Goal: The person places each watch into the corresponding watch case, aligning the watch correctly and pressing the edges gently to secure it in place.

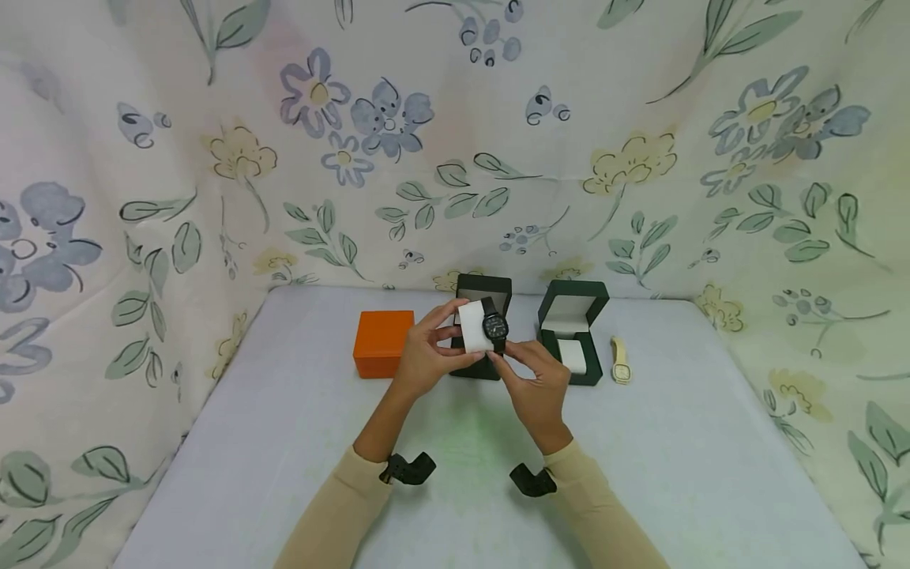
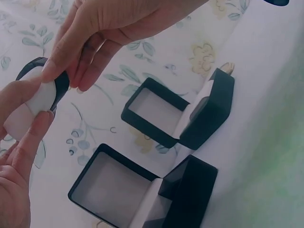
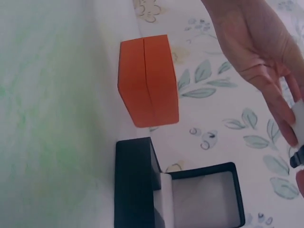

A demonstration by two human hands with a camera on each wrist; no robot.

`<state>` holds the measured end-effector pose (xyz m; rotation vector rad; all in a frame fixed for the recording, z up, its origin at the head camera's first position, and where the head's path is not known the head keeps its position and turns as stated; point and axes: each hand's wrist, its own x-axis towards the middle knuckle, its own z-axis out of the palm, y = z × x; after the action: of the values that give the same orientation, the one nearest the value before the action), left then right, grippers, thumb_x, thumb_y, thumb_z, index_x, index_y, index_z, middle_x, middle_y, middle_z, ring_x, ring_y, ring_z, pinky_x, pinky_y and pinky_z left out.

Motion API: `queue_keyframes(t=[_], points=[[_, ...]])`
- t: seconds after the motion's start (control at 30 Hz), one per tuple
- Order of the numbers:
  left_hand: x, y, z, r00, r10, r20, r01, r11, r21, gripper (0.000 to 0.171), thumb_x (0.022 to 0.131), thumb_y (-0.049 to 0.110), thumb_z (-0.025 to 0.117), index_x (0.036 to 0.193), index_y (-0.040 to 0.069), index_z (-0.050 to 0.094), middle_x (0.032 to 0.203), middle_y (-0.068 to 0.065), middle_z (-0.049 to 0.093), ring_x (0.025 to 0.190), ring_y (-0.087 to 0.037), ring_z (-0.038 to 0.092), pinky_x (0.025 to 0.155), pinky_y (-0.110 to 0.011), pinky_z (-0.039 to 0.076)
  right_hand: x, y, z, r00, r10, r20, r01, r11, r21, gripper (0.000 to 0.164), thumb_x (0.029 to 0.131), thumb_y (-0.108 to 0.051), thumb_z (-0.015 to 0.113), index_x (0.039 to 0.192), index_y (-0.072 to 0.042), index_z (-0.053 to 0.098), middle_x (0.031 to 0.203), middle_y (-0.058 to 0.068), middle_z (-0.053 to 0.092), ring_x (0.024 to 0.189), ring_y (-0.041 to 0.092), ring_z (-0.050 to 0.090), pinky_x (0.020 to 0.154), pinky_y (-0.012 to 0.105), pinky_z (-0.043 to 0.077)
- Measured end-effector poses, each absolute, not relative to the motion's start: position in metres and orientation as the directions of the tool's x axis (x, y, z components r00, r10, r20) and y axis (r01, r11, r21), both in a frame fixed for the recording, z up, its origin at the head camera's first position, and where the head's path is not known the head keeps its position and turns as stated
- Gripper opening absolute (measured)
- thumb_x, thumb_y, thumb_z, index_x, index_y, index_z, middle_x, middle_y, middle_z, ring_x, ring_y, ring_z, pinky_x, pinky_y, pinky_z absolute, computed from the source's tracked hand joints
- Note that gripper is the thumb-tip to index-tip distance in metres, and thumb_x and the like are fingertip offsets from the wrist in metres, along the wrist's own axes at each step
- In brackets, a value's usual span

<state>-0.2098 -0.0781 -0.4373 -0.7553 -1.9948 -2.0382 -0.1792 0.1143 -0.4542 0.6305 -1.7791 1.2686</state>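
A white watch cushion [image 1: 471,325] is held up above the table, gripped by my left hand [image 1: 426,356] between thumb and fingers. Around the cushion runs a black wristwatch [image 1: 494,325], its dial facing up toward the head camera. My right hand [image 1: 536,387] pinches the watch's lower strap end. In the left wrist view, the right fingers press on the dark strap [image 2: 61,88] beside the cushion. Behind the hands stands an open dark box [image 1: 483,286], partly hidden by them; its interior shows a hollow in the left wrist view.
An orange box [image 1: 384,340], lid down, stands left of the dark box. To the right is an open green box [image 1: 573,304] with a white cushion [image 1: 572,356] inside. Beside it lies a gold watch [image 1: 621,363]. A floral cloth [image 1: 441,95] hangs behind the table.
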Motion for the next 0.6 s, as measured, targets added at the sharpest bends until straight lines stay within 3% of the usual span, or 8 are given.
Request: queue_keyframes(t=[0.17, 0.33, 0.47, 0.6], points=[[-0.204, -0.081, -0.427, -0.86, 0.24, 0.451, 0.45, -0.06, 0.891, 0.08, 0.076, -0.015, 0.082, 0.147, -0.001, 0.05, 0.143, -0.017, 0.051, 0.107, -0.038, 0.068, 0.076, -0.04, 0.063, -0.18, 0.115, -0.454, -0.498, 0.024, 0.867, -0.788, 0.406, -0.464, 0.03, 0.072, 0.006, 0.088, 0.101, 0.004, 0.079, 0.089, 0.011, 0.074, 0.079, 0.025, 0.07, 0.078, 0.017, 0.056], [-0.196, -0.083, -0.412, -0.845, 0.303, 0.441, 0.437, -0.086, 0.895, 0.078, 0.079, -0.012, 0.081, 0.148, 0.002, 0.049, 0.147, -0.018, 0.048, 0.106, -0.035, 0.067, 0.077, -0.041, 0.063, -0.183, 0.126, -0.448, -0.502, -0.064, 0.863, -0.803, 0.404, -0.438, 0.039, 0.066, 0.008, 0.091, 0.102, 0.003, 0.078, 0.101, 0.013, 0.072, 0.092, 0.028, 0.069, 0.091, 0.02, 0.054], [-0.2, -0.085, -0.416, -0.825, 0.358, 0.438, 0.431, -0.104, 0.897, 0.079, 0.079, -0.011, 0.081, 0.149, 0.009, 0.051, 0.15, -0.016, 0.046, 0.109, -0.034, 0.066, 0.077, -0.043, 0.063, -0.183, 0.138, -0.435, -0.613, -0.137, 0.778, -0.769, 0.327, -0.549, 0.073, 0.061, 0.012, 0.091, 0.129, 0.004, 0.065, 0.127, 0.018, 0.065, 0.113, 0.036, 0.063, 0.097, 0.035, 0.056], [-0.206, -0.086, -0.426, -0.812, 0.395, 0.43, 0.417, -0.122, 0.901, 0.081, 0.078, -0.01, 0.082, 0.149, 0.015, 0.052, 0.147, -0.007, 0.05, 0.109, -0.033, 0.065, 0.078, -0.043, 0.063, -0.178, 0.144, -0.418, -0.73, -0.26, 0.632, -0.682, 0.209, -0.701, 0.102, 0.068, 0.015, 0.087, 0.156, -0.002, 0.038, 0.153, 0.019, 0.046, 0.13, 0.042, 0.054, 0.097, 0.047, 0.055]])
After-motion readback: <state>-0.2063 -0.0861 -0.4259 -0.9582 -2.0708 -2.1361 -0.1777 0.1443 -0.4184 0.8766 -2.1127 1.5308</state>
